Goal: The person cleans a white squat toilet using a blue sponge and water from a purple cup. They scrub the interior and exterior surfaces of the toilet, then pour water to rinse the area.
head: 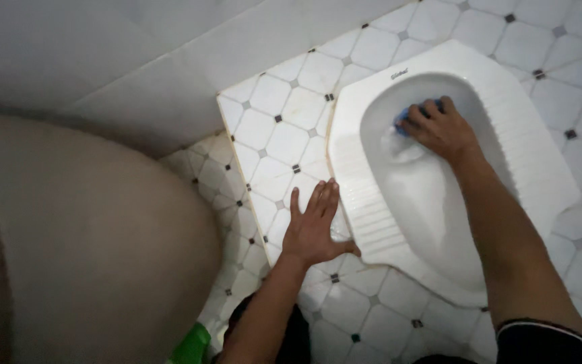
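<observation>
Sponge [404,116], one blue piece, sits inside the bowl of the single white squat toilet [506,114], pressed against its inner wall under my right hand [439,128], whose fingers curl closed over it. My left hand [314,226] lies flat and spread on the raised tiled floor [277,135], just beside the toilet's ribbed footrest, holding nothing. One small dark mark sits on the rim at the far end. One green object [193,345] shows at the bottom edge.

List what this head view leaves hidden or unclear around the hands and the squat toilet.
- Blue scrubber: mostly covered by the right hand; its shape is unclear.
- Squat toilet bowl: its near end is hidden behind the right forearm.
- Green object: cut off by the bottom edge.
- Large beige shape at left: blurred.
</observation>
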